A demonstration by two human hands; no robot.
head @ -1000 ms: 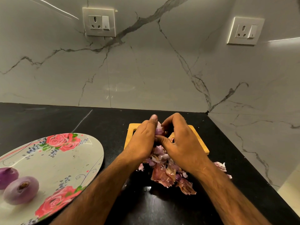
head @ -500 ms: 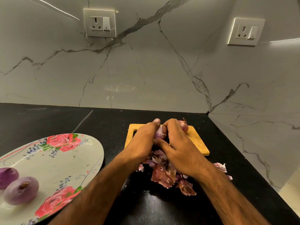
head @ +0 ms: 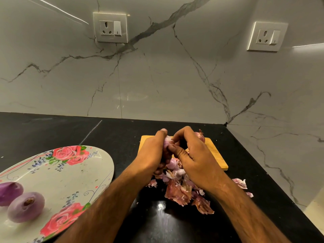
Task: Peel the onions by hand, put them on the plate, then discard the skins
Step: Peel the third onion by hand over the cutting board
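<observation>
My left hand [head: 152,153] grips a pale purple onion [head: 166,141] above the wooden board [head: 215,151]. My right hand [head: 192,155] pinches at the same onion with thumb and fingers curled round it; most of it is hidden by both hands. An unpeeled red onion [head: 200,135] sits on the board behind my right hand. A heap of onion skins [head: 178,190] lies on the black counter below the hands. Two peeled onions [head: 26,206] [head: 9,192] rest on the floral plate [head: 70,174] at the left.
Loose skin scraps [head: 240,183] lie to the right of my right forearm. The black counter [head: 70,130] ends at a marble wall with two sockets [head: 110,27] [head: 266,36], and the side wall closes in on the right. The counter's edge drops off at bottom right.
Both hands stay together on the onion above the board, shifting slightly. The unpeeled onion behind my right hand, hidden a second ago, now shows.
</observation>
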